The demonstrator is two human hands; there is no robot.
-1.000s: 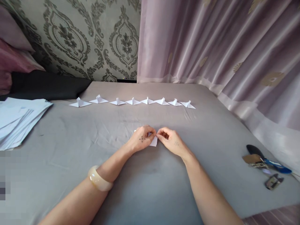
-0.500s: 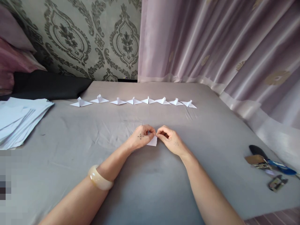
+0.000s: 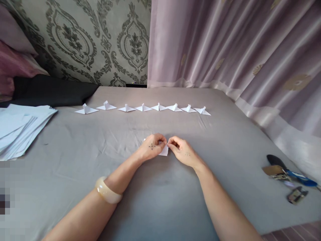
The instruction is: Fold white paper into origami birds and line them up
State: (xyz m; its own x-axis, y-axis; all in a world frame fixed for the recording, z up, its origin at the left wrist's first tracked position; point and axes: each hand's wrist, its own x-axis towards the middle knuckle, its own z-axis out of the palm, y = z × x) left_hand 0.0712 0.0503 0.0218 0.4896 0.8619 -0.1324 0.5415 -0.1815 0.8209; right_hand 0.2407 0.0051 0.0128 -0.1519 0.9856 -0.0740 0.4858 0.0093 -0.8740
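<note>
Between my hands is a small piece of white paper, its lower corner showing below my fingers and a bit of white at the far side of my left hand. My left hand pinches the paper between thumb and fingers and covers most of it. My right hand is also closed in a pinch, thumb and fingertips at the paper's right edge, almost touching the left fingertips. Beyond them, several folded white paper birds stand in a row across the grey sheet.
A stack of white paper sheets lies at the left, beside a black cloth. On the right are a bunch of keys with a brown tag, a blue item and a small dark object. Purple curtains hang behind.
Both hands stay in nearly the same place, pinching the paper. A bit of white now shows past the far side of my left hand. The row of paper birds is unchanged.
</note>
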